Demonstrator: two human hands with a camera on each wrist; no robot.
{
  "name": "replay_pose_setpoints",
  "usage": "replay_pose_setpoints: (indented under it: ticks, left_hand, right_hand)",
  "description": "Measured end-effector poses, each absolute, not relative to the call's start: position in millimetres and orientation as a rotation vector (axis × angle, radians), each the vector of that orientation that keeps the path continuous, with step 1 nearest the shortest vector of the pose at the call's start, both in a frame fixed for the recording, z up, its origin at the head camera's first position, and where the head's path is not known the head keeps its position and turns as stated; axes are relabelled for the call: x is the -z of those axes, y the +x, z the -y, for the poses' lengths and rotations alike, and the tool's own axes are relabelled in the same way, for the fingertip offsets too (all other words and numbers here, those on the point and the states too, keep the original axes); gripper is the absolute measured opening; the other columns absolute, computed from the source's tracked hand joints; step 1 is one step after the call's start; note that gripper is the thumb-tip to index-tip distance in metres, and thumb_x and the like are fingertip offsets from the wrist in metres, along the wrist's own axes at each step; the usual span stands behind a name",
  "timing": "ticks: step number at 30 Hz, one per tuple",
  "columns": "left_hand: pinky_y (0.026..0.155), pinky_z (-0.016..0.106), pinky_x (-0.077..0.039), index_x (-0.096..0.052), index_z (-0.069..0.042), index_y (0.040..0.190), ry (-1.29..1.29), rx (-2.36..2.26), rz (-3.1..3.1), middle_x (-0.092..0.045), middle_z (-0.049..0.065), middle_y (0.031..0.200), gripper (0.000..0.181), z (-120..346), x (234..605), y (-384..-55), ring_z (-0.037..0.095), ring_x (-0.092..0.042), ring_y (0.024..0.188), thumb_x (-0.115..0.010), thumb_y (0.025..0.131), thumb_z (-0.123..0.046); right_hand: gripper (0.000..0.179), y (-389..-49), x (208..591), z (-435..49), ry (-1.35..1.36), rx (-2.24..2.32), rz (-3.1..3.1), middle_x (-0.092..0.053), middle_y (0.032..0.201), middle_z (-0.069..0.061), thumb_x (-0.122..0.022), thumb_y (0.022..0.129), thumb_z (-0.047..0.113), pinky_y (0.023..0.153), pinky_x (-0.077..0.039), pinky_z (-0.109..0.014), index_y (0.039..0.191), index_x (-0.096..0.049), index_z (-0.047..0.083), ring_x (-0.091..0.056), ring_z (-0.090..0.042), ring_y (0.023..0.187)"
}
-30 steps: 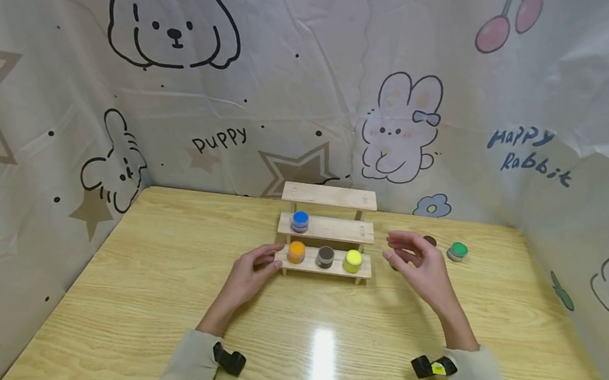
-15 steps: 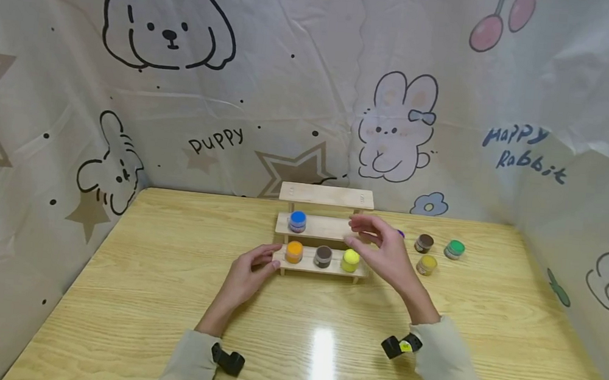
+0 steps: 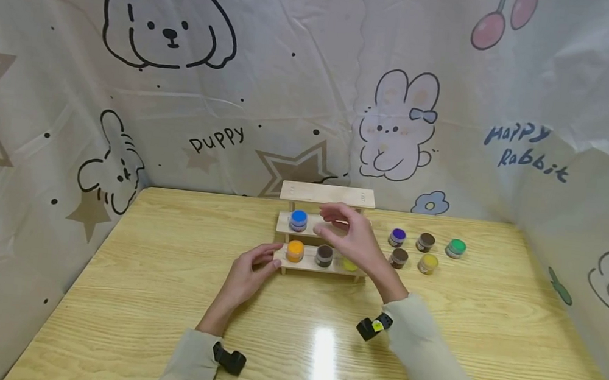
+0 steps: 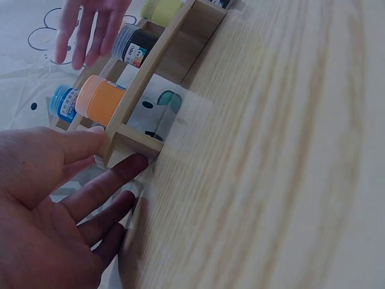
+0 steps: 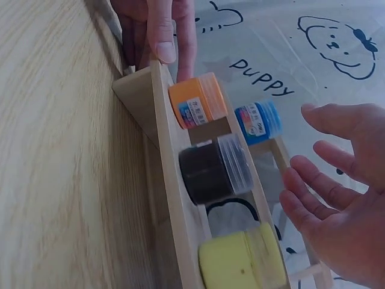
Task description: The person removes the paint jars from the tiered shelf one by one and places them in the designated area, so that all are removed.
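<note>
A small three-step wooden display rack (image 3: 328, 194) stands on the table. My left hand (image 3: 248, 275) holds the left end of its lowest step, the thumb on one side and a finger on the other in the left wrist view. An orange paint jar (image 3: 295, 251), a black jar (image 5: 207, 171) and a yellow jar (image 5: 240, 259) sit on that step. On the middle step is a blue jar (image 5: 258, 122). My right hand (image 3: 352, 237) hovers over the middle step with nothing in it, fingers apart and pointing toward the blue jar. It partly hides the yellow jar in the head view.
Right of the rack, several jars stand on the table (image 3: 162, 298): a purple-lidded jar (image 3: 396, 237), two dark-lidded jars, one at the back (image 3: 425, 242) and one nearer (image 3: 399, 258), a green-lidded jar (image 3: 456, 248) and a mustard jar (image 3: 427, 263). A printed curtain (image 3: 292, 91) hangs behind.
My right hand has moved left from beside the loose jars to over the rack's middle step, uncovering those jars. The left hand stays at the rack's end.
</note>
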State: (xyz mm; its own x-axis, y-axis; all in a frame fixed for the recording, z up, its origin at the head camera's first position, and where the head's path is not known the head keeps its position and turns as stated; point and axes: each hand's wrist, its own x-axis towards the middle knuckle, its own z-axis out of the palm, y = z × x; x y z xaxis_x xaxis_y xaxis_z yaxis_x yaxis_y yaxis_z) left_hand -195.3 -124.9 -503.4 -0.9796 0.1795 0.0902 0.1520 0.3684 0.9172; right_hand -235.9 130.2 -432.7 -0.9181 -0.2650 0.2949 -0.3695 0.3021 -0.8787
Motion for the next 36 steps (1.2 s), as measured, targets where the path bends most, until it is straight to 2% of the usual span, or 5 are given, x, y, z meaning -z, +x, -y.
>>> replay_pose_setpoints:
  ticks: [4,13,28,36]
  left_hand:
    - [0.103,0.048,-0.050,-0.066,-0.014,0.138,0.318,-1.728,-2.568,-0.066,0.008,0.136,0.037,123.5,502.2,-195.9,0.027,-0.065,0.118,-0.068,0.101,-0.016]
    - [0.103,0.047,-0.051,-0.066,-0.013,0.137,0.351,-1.742,-2.568,-0.065,0.008,0.137,0.037,122.5,501.3,-198.2,0.027,-0.065,0.117,-0.069,0.100,-0.014]
    - [0.103,0.048,-0.050,-0.066,-0.011,0.137,0.350,-1.746,-2.558,-0.066,0.008,0.136,0.037,124.9,502.1,-197.0,0.027,-0.066,0.117,-0.069,0.101,-0.015]
    - [0.103,0.049,-0.050,-0.065,-0.011,0.138,0.342,-1.742,-2.559,-0.067,0.009,0.135,0.037,125.8,503.1,-196.8,0.027,-0.066,0.117,-0.068,0.101,-0.015]
  right_hand:
    - [0.041,-242.4,432.7,-122.6,0.613,-1.691,2.478,-0.066,0.126,-0.017,-0.078,0.093,0.012,0.103,-0.052,-0.040,0.131,-0.065,0.008,-0.063,-0.030,0.117]
    - [0.047,-252.4,433.5,-109.6,0.631,-1.636,2.543,-0.067,0.127,-0.017,-0.079,0.092,0.013,0.105,-0.050,-0.042,0.133,-0.062,-0.001,-0.064,-0.033,0.118]
    - [0.039,-259.5,439.4,-96.6,0.578,-1.582,2.610,-0.071,0.119,-0.014,-0.078,0.094,0.015,0.094,-0.056,-0.035,0.128,-0.067,-0.001,-0.069,-0.026,0.107]
    - [0.035,-254.7,435.9,-97.8,0.524,-1.584,2.622,-0.072,0.116,-0.010,-0.078,0.094,0.019,0.094,-0.057,-0.036,0.125,-0.069,0.005,-0.069,-0.025,0.107]
